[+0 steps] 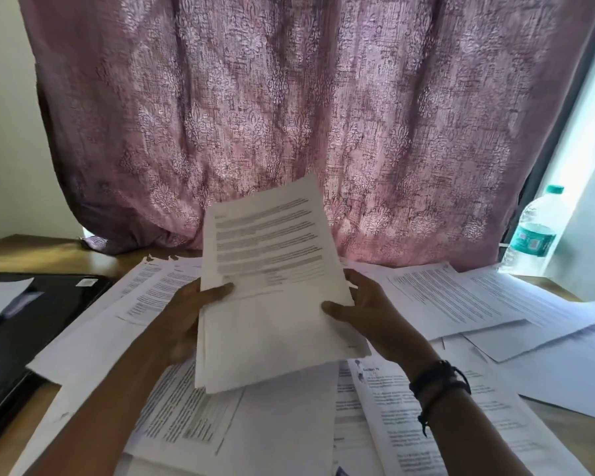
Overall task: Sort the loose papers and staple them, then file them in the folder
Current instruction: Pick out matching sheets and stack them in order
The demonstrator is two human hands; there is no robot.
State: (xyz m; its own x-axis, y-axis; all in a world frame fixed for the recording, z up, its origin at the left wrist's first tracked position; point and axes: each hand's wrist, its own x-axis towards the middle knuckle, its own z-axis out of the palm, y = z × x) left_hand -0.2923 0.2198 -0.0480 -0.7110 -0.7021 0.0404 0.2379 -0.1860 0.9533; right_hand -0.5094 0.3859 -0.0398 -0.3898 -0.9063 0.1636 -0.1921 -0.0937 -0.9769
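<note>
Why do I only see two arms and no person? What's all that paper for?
The camera sits on the person's head and looks down, so you see only their own arms. The left hand and the right hand together hold up a stack of papers, thumbs on the front. Below, more loose sheets lie spread over a wooden table. At the left lies a flat black thing, perhaps the folder. A water bottle stands at the right, and a pink curtain hangs behind.

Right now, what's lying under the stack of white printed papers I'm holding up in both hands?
Loose white printed sheets lie spread over the brown wooden table. The held stack hides whatever is directly beneath its middle.
</note>
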